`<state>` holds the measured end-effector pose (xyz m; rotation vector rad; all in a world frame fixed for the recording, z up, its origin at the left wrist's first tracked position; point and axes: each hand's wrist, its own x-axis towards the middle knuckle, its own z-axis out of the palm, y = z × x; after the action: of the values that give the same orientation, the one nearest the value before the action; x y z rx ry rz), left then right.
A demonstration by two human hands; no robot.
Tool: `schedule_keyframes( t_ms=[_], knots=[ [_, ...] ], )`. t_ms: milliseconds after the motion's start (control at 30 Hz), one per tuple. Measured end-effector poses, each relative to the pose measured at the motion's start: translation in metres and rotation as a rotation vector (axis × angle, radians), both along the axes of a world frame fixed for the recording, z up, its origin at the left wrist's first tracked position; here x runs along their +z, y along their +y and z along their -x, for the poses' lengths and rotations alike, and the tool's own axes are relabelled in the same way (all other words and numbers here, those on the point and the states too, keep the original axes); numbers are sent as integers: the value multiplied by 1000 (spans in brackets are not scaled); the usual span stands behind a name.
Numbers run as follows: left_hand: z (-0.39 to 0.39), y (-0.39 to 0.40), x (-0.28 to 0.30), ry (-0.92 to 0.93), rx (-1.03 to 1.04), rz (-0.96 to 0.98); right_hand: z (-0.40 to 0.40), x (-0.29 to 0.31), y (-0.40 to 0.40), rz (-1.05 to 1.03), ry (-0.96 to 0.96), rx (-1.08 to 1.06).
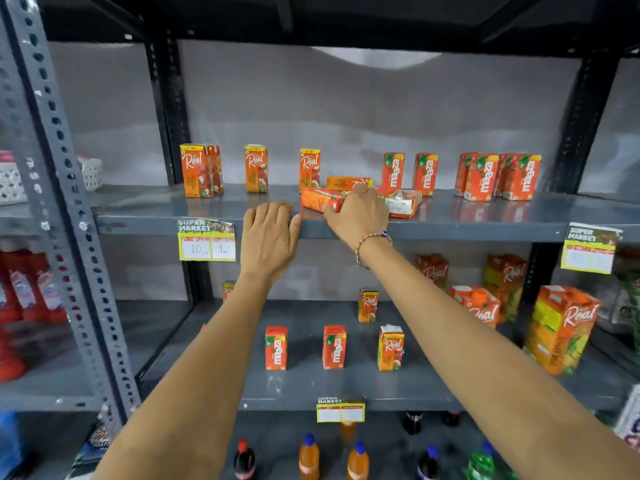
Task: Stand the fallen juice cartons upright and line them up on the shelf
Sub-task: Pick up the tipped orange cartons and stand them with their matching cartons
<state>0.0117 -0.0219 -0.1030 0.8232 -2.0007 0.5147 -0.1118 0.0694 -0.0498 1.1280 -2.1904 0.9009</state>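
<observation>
Three orange juice cartons lie flat on the grey upper shelf (173,213): one at the front (317,199), one behind it (343,182) and one to the right (403,202). My right hand (356,213) lies over the front fallen carton, thumb and fingers closed around its right end. My left hand (268,233) rests flat on the shelf's front edge, left of that carton, holding nothing. Upright Real cartons (195,169) stand at the shelf's left and middle. Upright Maaza cartons (483,176) stand to the right.
A lower shelf (311,389) holds small upright cartons (276,348) and large Real cartons (561,327) at the right. Bottles (308,457) stand below. Yellow price tags (206,240) hang from the shelf edges. A grey perforated post (65,209) stands at the left.
</observation>
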Motion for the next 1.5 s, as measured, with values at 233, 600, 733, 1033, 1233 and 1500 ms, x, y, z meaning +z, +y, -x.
schedule_keyframes(
  t_ms=[233,600,733,1033,1233,1500],
  knots=[
    [1,-5,-4,27,18,13,-1,-1,-3,61,-134,30],
    [2,-7,-6,57,-6,41,8,21,7,412,-399,248],
    [5,-4,-5,80,11,9,12,39,14,644,-879,463],
    [14,7,2,122,44,-69,13,47,23,796,-1703,962],
    [13,8,4,115,56,-57,1,43,26,539,-1734,1110],
    [17,13,9,105,36,-48,0,24,17,514,-1541,1232]
  ],
)
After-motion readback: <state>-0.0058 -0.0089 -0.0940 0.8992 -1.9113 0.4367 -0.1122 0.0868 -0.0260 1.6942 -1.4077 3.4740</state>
